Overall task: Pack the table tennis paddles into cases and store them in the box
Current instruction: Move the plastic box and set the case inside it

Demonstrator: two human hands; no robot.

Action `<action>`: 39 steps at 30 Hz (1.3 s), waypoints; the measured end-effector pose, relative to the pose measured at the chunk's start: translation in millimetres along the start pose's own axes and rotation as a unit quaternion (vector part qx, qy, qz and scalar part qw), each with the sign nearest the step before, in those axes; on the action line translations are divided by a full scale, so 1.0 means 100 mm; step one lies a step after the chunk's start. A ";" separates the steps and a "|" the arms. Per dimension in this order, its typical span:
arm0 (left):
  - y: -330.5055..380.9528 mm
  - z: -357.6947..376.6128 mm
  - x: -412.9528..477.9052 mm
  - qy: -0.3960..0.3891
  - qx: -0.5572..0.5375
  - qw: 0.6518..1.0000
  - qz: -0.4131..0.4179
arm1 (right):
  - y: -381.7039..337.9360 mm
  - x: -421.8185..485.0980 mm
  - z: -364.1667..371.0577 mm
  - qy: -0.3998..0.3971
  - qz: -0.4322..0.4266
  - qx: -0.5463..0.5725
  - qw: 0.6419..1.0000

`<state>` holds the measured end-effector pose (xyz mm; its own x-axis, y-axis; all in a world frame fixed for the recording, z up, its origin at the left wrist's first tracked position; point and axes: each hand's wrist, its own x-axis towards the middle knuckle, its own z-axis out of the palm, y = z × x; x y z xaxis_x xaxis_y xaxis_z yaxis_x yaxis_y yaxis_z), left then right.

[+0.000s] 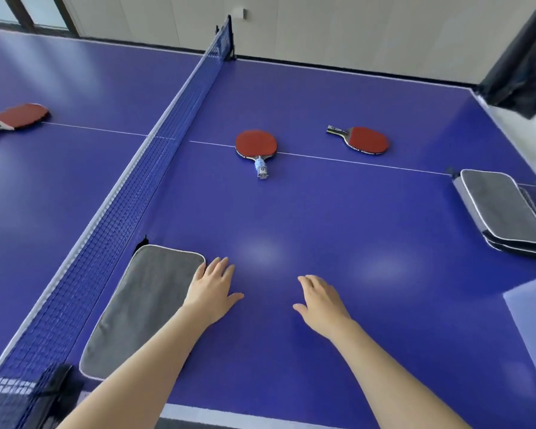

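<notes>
Both hands — left hand (212,289), right hand (319,300) — spread empty beside grey paddle case (143,308); packing unstarted — nearest red paddle (256,145) probably fetched next.

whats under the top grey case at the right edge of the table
Another case lies under the top case, its edge sticking out at the near end. The rest is covered, so anything between them or inside either cannot be seen.

Left hand (212,289) beside grey case (143,308); right hand (321,300) empty, paddles (256,144) beyond
</notes>
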<state>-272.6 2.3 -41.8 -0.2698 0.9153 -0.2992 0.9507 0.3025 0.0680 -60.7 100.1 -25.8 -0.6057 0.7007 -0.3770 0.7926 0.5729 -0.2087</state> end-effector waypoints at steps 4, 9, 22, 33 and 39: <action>0.45 -0.12 0.10 -0.022 0.025 0.999 0.024 | 0.47 -0.22 -0.19 0.018 0.046 -0.004 0.999; 1.10 -0.30 0.11 -0.022 0.041 0.997 0.062 | 0.99 -0.56 -0.35 0.045 0.093 0.000 0.995; 3.24 -0.75 -0.34 0.034 0.034 0.989 0.141 | 2.39 -2.06 -0.68 0.143 0.148 -0.004 0.979; 4.87 -1.04 -0.72 0.088 -0.001 0.975 0.206 | 3.61 -3.26 -0.88 0.203 0.205 -0.003 0.957; 5.54 -1.02 -0.59 0.083 0.011 0.968 0.238 | 4.36 -3.61 -0.82 0.199 0.262 0.017 0.944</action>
<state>254.8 143.4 110.7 0.1802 0.9801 -0.0829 0.9759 -0.1677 0.1396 497.6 131.4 93.3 -0.1019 0.9925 -0.0681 0.9885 0.0933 -0.1191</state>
